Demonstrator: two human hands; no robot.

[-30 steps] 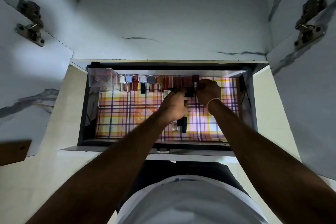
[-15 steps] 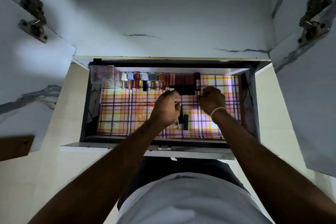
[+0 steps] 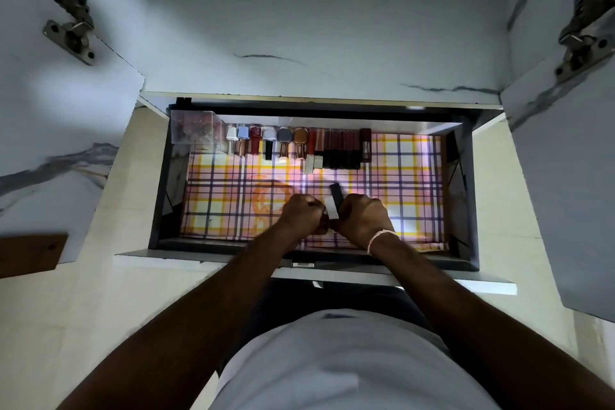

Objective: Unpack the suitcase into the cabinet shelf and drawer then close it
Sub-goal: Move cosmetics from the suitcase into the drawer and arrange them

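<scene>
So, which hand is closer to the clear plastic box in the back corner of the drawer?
Left. The left hand is nearer the clear plastic box, though still well short of it, toward the drawer's front. The right hand sits beyond the left hand, farther away.

Drawer (image 3: 466,196) pulled out below the cabinet shelf (image 3: 316,43), a liner (image 3: 406,196) lying on its floor. Along the back wall, a row of nail polish bottles and lipstick tubes (image 3: 299,146), with a clear box (image 3: 194,128) in the back left corner. Near the front, both hands meet at the middle: left hand (image 3: 301,215) just left of right hand (image 3: 362,218), small tubes (image 3: 334,206) between them. Open cabinet doors, left door (image 3: 50,130) and right door (image 3: 565,193), flank the drawer.
</scene>
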